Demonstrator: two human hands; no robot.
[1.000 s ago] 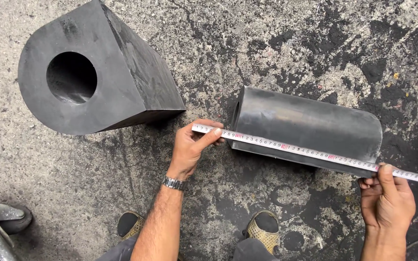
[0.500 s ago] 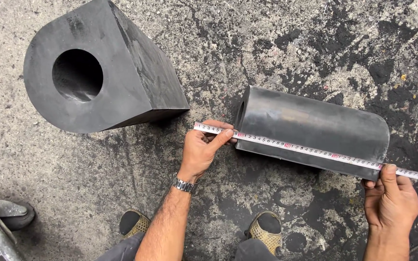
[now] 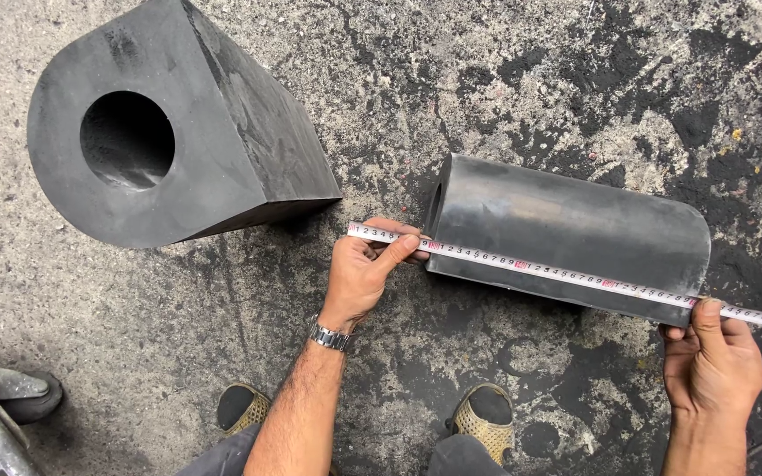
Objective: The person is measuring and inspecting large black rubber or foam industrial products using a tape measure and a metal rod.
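Measuring tape (image 3: pixel 566 275) stretched along black rubber cylinder (image 3: pixel 566 236), long axis running ten to four o'clock on the floor (image 3: pixel 487 70). Left hand (image 3: pixel 365 273) pinching the ten o'clock end, right hand (image 3: pixel 714 366) pinching the four o'clock end.

Both arms reach forward and down, well apart. Left hand (image 3: pixel 359 278) is curled, thumb pressed flat against its fingertips in a pinch, watch on the wrist. Right hand (image 3: pixel 714 366) pinches too, thumb straight on top.
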